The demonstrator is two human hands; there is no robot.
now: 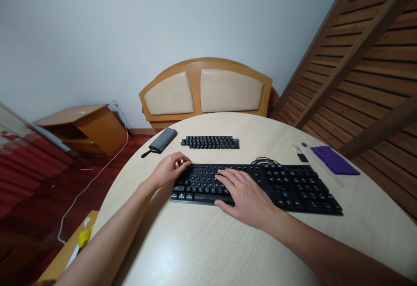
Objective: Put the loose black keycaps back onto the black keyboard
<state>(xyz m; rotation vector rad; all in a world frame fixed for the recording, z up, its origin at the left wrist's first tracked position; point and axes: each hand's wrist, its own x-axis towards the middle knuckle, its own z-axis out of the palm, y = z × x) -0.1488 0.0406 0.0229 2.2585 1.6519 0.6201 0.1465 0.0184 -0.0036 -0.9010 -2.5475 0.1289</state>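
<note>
A black keyboard lies across the round table, its letter area showing bare key posts where several keycaps are off. At its rear left corner, my left hand is closed, thumb and curled fingers gripping the edge. My right hand rests palm down over the middle of the keyboard, fingers stretched and slightly apart, with nothing held in them. Part of the keys is hidden beneath it. Behind the keyboard, loose black keycaps are laid out in tight rows.
On the pale table a grey pouch lies back left. To the right are a purple cloth, a thin brush and a small black-handled wire tool. The keyboard's cable is coiled behind it. A wooden headboard stands beyond.
</note>
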